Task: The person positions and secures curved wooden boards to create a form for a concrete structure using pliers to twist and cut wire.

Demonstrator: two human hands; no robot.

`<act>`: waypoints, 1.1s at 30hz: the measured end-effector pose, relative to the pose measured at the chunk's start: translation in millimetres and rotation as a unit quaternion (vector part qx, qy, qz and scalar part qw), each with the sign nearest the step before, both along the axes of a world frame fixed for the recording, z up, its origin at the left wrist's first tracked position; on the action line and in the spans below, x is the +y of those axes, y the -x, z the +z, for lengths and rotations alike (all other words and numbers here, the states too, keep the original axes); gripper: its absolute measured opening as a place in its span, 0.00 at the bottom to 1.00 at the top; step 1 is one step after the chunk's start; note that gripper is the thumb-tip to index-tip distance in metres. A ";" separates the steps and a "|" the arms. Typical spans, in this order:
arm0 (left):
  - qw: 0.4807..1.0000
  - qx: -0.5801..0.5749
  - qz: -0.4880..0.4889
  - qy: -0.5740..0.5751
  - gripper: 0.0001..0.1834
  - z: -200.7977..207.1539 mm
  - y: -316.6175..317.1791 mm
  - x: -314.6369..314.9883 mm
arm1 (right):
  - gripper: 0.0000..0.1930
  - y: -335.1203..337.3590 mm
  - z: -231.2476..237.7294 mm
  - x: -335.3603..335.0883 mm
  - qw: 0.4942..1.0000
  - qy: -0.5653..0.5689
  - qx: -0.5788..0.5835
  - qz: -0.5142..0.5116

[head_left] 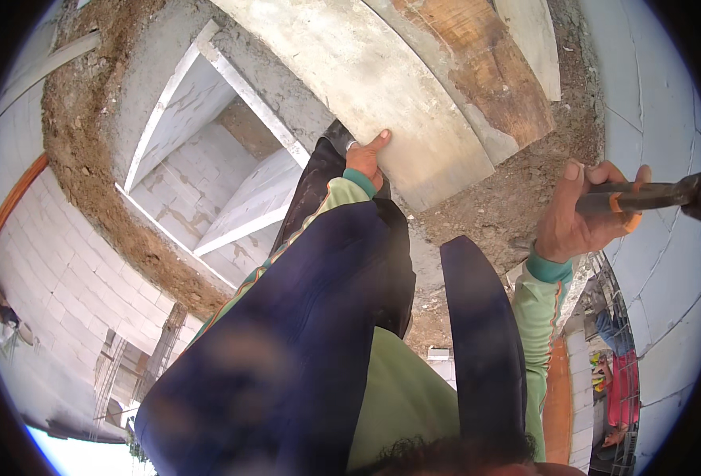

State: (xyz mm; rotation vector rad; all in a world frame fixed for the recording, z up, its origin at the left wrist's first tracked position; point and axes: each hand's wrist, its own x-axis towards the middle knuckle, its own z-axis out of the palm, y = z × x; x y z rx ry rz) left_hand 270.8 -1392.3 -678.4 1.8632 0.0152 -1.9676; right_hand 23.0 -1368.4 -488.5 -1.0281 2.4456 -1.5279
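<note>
My left hand (pixel 365 161) grips the near left edge of a long pale board (pixel 382 103). Its thumb lies on the board's top face, and the other fingers are mostly hidden behind the edge. Raised at the right, my right hand (pixel 576 210) is closed round the black and orange handle of a hammer (pixel 660 195). The hammer's dark head merges with the black rim of the picture, so its shape is only partly visible. A brown, stained wooden board (pixel 485 59) lies alongside the pale one, on its right.
At left, white-edged block walls (pixel 247 111) enclose a deep square pit. Loose brown soil (pixel 88 166) surrounds it. A grey block wall (pixel 652 103) rises close on the right. A person in red (pixel 625 389) is at lower right, another (pixel 5 317) at far left.
</note>
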 end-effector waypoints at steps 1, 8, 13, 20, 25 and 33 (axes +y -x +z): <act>1.000 0.002 -0.002 0.005 0.29 6.2 3.3 -3.4 | 0.33 -2.9 -11.3 10.1 0.996 0.075 -0.048 0.020; 0.997 -0.053 -0.028 0.047 0.30 1.8 -2.2 -1.1 | 0.39 34.7 -14.2 21.2 0.842 -0.452 0.182 0.231; 0.993 -0.086 -0.078 -0.023 0.34 -8.4 -4.8 -0.5 | 0.31 13.4 3.8 3.1 0.996 -0.073 0.018 0.048; 0.989 -0.106 -0.102 -0.024 0.38 -27.3 -7.2 8.0 | 0.31 50.8 -73.1 33.9 0.731 -0.555 0.225 0.327; 0.984 -0.137 -0.107 -0.021 0.34 -16.5 -4.8 1.8 | 0.31 37.9 -26.4 8.8 0.948 -0.302 -0.039 0.095; 0.982 -0.128 -0.130 -0.054 0.30 -26.3 -10.3 7.0 | 0.30 49.7 -132.1 90.1 0.909 -0.380 0.023 0.171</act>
